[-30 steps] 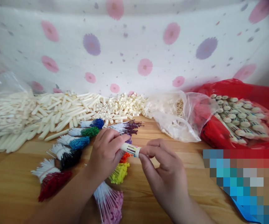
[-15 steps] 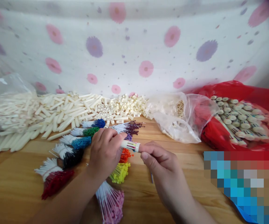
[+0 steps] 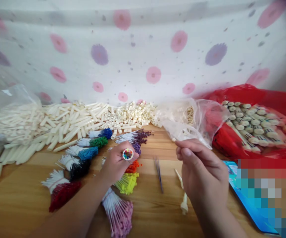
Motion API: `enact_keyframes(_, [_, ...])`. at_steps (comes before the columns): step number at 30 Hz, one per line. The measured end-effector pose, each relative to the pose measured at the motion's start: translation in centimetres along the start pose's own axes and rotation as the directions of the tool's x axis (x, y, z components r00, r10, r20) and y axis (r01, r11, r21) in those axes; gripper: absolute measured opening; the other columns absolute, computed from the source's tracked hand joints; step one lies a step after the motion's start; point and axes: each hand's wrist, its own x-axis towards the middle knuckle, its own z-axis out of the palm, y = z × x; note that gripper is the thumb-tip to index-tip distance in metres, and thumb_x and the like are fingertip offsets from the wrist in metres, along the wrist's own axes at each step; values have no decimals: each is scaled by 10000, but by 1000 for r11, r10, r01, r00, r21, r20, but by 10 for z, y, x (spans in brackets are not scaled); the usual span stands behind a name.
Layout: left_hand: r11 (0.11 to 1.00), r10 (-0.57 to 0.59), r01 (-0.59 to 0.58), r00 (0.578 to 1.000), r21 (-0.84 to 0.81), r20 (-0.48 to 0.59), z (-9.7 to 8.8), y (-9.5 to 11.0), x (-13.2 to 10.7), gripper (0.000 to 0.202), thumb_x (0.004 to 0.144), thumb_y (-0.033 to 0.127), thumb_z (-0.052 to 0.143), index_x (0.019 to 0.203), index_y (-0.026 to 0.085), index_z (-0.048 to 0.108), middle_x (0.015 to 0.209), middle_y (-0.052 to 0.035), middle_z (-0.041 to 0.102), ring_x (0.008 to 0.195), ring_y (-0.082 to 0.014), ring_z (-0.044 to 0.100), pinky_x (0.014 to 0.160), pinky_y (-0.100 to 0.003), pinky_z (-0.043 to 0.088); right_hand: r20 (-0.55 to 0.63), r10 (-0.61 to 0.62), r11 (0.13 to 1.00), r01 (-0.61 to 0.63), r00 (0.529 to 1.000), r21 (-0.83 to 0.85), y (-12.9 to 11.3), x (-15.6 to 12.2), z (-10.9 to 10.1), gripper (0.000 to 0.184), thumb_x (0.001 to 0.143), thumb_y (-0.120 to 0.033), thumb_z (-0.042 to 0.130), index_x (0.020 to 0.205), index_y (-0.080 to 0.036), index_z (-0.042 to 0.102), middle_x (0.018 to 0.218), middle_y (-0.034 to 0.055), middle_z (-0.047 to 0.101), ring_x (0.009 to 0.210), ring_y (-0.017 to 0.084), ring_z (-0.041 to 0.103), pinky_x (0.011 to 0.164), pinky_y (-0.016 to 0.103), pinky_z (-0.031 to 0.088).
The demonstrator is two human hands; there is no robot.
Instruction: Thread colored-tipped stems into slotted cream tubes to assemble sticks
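Left hand (image 3: pixel 115 163), right hand (image 3: pixel 202 168), forearms (image 3: pixel 71 211) bare.

**Wooden worktop laid out with pen parts**

The wooden worktop (image 3: pixel 16 198) carries a heap of cream pen barrels (image 3: pixel 63 122) along its far left edge, some inside a clear plastic bag (image 3: pixel 6 112). Just beside the heap lies a pile of small slotted cream sleeves (image 3: pixel 130 115).

Nearer, refill bundles fan out:
- blue bundle (image 3: pixel 105 133)
- green bundle (image 3: pixel 97 142)
- light-blue bundle (image 3: pixel 87 153)
- black bundle (image 3: pixel 77 168)
- dark-red bundle (image 3: pixel 62 194)
- purple bundle (image 3: pixel 139 135)
- orange bundle (image 3: pixel 133 167)
- yellow bundle (image 3: pixel 126 183)
- pink bundle (image 3: pixel 120 216)

A few loose refills (image 3: pixel 158 170) lie at the centre, with two cream tips (image 3: pixel 184 204) near them. At the far right sit a crumpled clear bag (image 3: pixel 195 129) and a red bag (image 3: pixel 232 143) of capped pens (image 3: pixel 254 122).
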Motion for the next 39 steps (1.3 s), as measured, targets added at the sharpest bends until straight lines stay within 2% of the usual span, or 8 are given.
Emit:
enact_keyframes(5, [990,-127,133,987,47,-100,-12,-10,3,259,824,338,555,636,167,504,600,32,437,577,-110,402,552,-236,328,217,66,928,20,974,-372,2,18,-19,122,852,-182,564,903,-228,665,777,6,603,720,138,560,637,260,437])
enact_keyframes(9, [981,-149,163,981,104,-124,-16,-9,4,272,803,355,567,615,169,506,577,38,427,561,-107,393,542,-232,328,562,241,771,195,791,-606,-9,11,-59,159,881,-164,501,917,-204,651,866,44,629,787,156,588,696,280,466])
enact_keyframes(11, [978,-146,161,983,131,-113,-15,-5,3,266,793,367,576,621,171,525,579,36,453,561,-111,413,546,-232,337,592,335,691,236,733,-683,-9,-4,-82,192,884,-147,477,941,-197,653,923,68,631,834,174,595,740,306,481])
enact_keyframes(17, [978,-115,117,993,173,-19,-12,3,0,281,813,375,566,626,171,520,592,28,476,576,-118,440,557,-239,354,476,446,521,212,758,-826,4,-47,-111,272,846,-135,505,1080,-220,614,1081,105,597,965,233,591,831,388,500])
enact_keyframes(21, [984,-77,73,997,165,19,-10,5,1,302,825,375,544,610,168,493,582,31,462,570,-113,443,550,-234,359,460,480,494,204,747,-845,11,-57,-113,165,831,-144,517,895,-229,644,1022,94,604,917,236,604,796,390,516])
enact_keyframes(26, [981,-50,41,998,188,46,-7,11,3,274,807,336,554,600,162,514,583,24,502,579,-118,465,554,-232,363,404,351,466,217,845,-858,16,-53,-118,187,858,-146,478,886,-206,652,939,85,622,864,230,609,754,397,520])
enact_keyframes(31, [989,-15,2,996,150,83,-6,12,4,250,788,286,577,581,155,527,571,25,512,557,-110,475,557,-229,368,291,11,718,195,957,-669,-12,-27,-80,215,823,-189,598,1032,-237,596,943,48,623,803,181,622,676,318,542])
enact_keyframes(39, [1000,5,-5,990,2,143,-7,13,3,221,768,263,583,574,170,532,571,16,508,564,-121,473,540,-247,360,509,-322,816,507,798,-278,-69,2,19,365,764,-83,630,1096,-235,606,892,66,657,789,180,644,631,284,557])
